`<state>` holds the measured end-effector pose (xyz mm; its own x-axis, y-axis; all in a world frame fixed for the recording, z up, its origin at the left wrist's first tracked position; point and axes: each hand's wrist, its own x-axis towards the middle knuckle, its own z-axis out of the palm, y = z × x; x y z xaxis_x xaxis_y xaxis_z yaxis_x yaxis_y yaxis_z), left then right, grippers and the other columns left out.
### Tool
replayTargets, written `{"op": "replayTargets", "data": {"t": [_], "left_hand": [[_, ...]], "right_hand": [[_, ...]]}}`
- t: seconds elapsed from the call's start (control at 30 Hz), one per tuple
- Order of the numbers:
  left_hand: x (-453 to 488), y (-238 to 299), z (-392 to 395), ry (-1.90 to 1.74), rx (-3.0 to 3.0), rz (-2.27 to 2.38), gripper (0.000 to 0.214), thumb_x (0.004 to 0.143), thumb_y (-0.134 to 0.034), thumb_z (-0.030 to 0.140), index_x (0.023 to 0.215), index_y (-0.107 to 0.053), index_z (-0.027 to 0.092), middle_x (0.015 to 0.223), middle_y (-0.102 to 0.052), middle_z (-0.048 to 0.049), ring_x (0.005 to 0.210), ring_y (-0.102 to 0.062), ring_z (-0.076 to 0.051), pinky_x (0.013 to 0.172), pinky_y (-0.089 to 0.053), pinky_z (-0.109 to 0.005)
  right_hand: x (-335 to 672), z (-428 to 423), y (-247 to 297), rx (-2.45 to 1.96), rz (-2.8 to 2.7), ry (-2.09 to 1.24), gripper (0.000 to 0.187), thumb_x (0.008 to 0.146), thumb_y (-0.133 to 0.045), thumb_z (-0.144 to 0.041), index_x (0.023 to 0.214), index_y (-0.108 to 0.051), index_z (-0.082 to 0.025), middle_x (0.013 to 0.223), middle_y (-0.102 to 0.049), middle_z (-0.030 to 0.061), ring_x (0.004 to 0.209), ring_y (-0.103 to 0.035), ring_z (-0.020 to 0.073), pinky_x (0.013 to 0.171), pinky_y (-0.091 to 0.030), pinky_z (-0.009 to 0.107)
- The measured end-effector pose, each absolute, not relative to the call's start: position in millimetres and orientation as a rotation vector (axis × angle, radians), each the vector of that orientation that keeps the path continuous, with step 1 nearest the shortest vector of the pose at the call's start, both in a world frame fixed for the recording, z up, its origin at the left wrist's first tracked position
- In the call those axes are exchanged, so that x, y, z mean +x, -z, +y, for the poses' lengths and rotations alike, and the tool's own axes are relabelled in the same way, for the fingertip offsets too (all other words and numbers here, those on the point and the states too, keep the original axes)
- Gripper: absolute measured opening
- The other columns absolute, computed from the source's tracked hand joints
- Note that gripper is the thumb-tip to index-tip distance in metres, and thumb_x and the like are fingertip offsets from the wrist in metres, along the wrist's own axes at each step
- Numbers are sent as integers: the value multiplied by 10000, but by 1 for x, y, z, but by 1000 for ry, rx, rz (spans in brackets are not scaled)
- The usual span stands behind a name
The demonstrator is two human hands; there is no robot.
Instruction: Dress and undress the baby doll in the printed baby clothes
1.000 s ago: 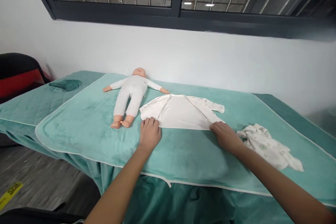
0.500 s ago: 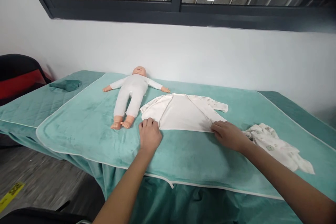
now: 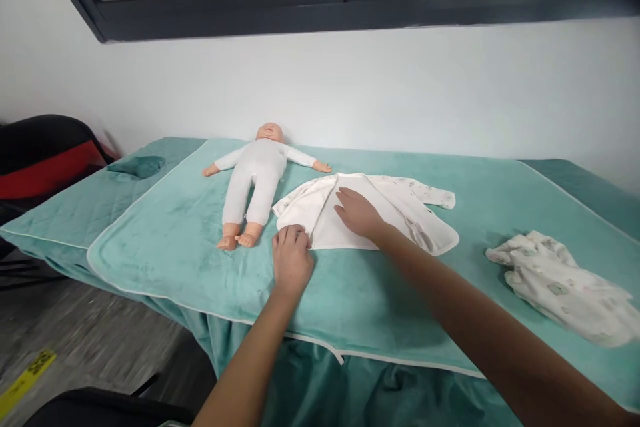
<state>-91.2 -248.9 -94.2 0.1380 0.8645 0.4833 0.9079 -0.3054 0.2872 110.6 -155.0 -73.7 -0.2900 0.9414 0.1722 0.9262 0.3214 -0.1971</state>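
Near the front edge of the green blanket [image 3: 165,247], your left hand [image 3: 293,260] presses its fingertips, loosely curled, on the near left corner of the white baby shirt [image 3: 400,210]. Your right hand [image 3: 357,212] lies flat and open on the shirt's middle. A doll [image 3: 253,177] lies just beside the shirt, toward the far edge.

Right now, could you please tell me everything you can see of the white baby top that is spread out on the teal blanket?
The white baby top lies flat and opened out on the teal blanket, just right of the doll. It looks like soft cotton with a faint small print; one sleeve reaches right. The right hand rests flat on its middle, and the left hand touches its near left corner.
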Motion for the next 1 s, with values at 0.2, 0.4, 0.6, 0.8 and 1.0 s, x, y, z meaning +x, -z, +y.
{"op": "replayTargets", "data": {"t": [0.2, 0.4, 0.6, 0.8, 1.0], "left_hand": [[-95, 98, -248, 1099, -2221, -1870, 250, 794, -451, -15, 825, -577, 198, 1110, -643, -84, 1058, -543, -258, 901, -432, -424], [-95, 89, -228, 1194, -1929, -2106, 282, 916, -442, 159, 1161, -578, 121, 1217, -598, -177, 1207, -521, -317, 1017, -428, -497], [-96, 83, -198, 1116, -1935, -2253, 426, 990, -390, 342, 1339, -511, 130, 1292, -635, -183, 1254, -552, -352, 1086, -361, -590], [-112, 86, -173, 1465, -2125, -2182, 453, 959, -410, 237, 1405, -459, 170, 1336, -635, -109, 1277, -571, -235, 1117, -434, -434], [-117, 89, -164, 1463, -2069, -2040, 530, 937, -422, 195, 1465, -409, 151, 1508, -463, -127, 1420, -408, -259, 1199, -334, -445]], "right_hand": [[92, -121, 94, -1736, -2322, -101, 581, 1025, -265, -391, 1489, -366, -57, 1593, -326, 165, 1481, -259, 315, 1186, -213, 481], [104, -121, 98, -1646, -2407, -124, 613, 1022, -252, -449, 1510, -346, -90, 1615, -286, 129, 1497, -226, 300, 1197, -197, 485], [101, -127, 95, -1534, -2495, -102, 604, 1020, -271, -452, 1485, -388, -84, 1596, -318, 164, 1489, -242, 310, 1194, -195, 500], [93, -148, 87, -1259, -2598, -134, 565, 1016, -333, -459, 1461, -424, -123, 1546, -404, 173, 1453, -317, 299, 1172, -247, 504], [90, -162, 77, -1071, -2656, -305, 523, 983, -457, -406, 1431, -467, -136, 1473, -494, 154, 1393, -400, 307, 1161, -278, 493]]}}
